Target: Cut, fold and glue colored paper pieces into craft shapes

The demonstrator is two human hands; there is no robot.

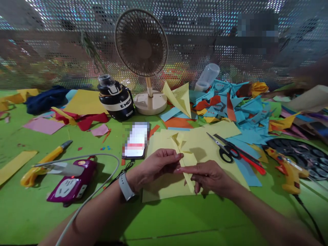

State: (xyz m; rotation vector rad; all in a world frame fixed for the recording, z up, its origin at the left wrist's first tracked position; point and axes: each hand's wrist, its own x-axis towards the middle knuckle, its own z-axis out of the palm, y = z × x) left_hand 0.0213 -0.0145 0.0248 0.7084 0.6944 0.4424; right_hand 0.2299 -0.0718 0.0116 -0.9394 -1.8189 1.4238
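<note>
Both hands are on one folded yellow paper piece, which has a narrow strip toward me and small pointed flaps at its far end. My left hand pinches it near the middle between thumb and fingers. From the other side my right hand grips its lower part, with the index finger laid across the strip toward the left fingertips. Under the hands lie flat yellow paper sheets. Black-handled scissors rest on the sheets to the right, beside a red utility knife.
A phone lies left of the sheets. Farther left are a purple power socket with a cable and a yellow cutter. Behind stand a fan and a black bottle. Blue folded papers and a glue gun sit right.
</note>
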